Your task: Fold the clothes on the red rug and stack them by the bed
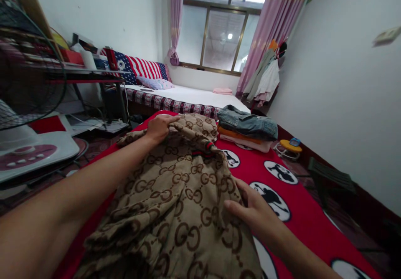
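A tan garment [188,195] with a brown interlocked-letter print lies spread and wrinkled over a red blanket [300,212]. Its upper part is folded over, and a green-and-red striped trim shows near the fold. My left hand [159,128] is closed on the cloth at the far left, fingers pointing right. At the right edge, my right hand [252,206] pinches the garment, thumb on top and the other fingers partly hidden beneath. Just beyond, to the right, sits a stack of folded clothes with a denim piece [247,122] on top.
A fan [31,70] and a cluttered desk [90,76] stand at the left. Behind is a bed [200,96] below the window. A yellow stool [290,146] and a dark green stool [332,174] are along the right wall, with hanging clothes [267,76] farther back.
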